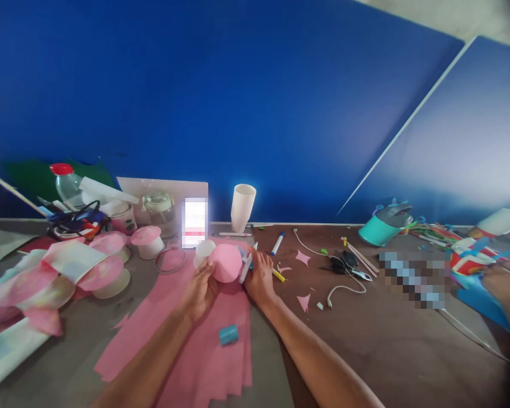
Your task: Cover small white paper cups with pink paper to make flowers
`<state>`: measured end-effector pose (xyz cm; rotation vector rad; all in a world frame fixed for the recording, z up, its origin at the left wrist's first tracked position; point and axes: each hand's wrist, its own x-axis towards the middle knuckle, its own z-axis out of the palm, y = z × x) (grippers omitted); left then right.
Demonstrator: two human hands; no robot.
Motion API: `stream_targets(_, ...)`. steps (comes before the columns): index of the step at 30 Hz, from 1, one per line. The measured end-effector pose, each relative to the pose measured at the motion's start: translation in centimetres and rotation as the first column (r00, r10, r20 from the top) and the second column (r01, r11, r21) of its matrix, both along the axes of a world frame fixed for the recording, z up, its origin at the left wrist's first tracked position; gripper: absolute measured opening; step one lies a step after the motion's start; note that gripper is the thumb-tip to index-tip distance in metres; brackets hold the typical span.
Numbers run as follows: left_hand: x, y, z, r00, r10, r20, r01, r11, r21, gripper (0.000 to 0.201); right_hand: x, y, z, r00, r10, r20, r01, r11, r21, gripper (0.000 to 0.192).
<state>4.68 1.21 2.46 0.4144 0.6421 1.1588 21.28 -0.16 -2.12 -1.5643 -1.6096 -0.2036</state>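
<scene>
My left hand grips a white paper cup that lies on its side, with pink paper covering its bottom end. My right hand presses against the right side of the pink-covered cup and holds a white glue stick or pen between its fingers. Both hands work above a sheet of pink paper with a jagged cut edge. A small teal tape roll lies on that sheet, close to my forearms.
Finished pink-topped cups and pink paper pieces are piled at the left. A stack of white cups stands against the blue wall. Markers, a white cable, scissors and pink scraps lie at the right. Another person's hand is at the far right.
</scene>
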Motion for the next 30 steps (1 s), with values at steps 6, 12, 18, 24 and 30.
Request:
stream_targets(6, -0.3, 0.2, -0.1, 0.999, 0.002, 0.051, -0.004, 0.999, 0.048, 0.013, -1.0, -0.8, 1.1, 0.986, 0.114, 0.119, -0.111, 0.993, -0.034, 0.059)
stream_targets(12, -0.3, 0.4, -0.3, 0.995, -0.008, 0.096, 0.001, 0.997, 0.074, 0.020, -2.0, -1.4, 1.5, 0.953, 0.234, 0.192, -0.197, 0.961, -0.192, 0.063)
stream_targets(18, -0.4, 0.8, -0.3, 0.994, 0.027, 0.110, -0.033, 0.998, 0.048, 0.021, -2.0, -1.5, 1.3, 0.956, 0.236, 0.177, -0.181, 0.943, -0.279, 0.066)
stream_targets(24, -0.4, 0.7, -0.1, 0.994, 0.048, 0.096, -0.051, 0.998, 0.026, 0.015, -1.8, -1.4, 1.4, 0.963, 0.241, 0.118, -0.221, 0.962, -0.157, 0.054)
stream_targets(30, -0.5, 1.0, -0.5, 0.998, 0.031, 0.062, -0.033, 0.999, 0.037, 0.018, -1.1, -1.4, 1.9, 0.971, 0.240, -0.006, -0.240, 0.970, 0.043, 0.047)
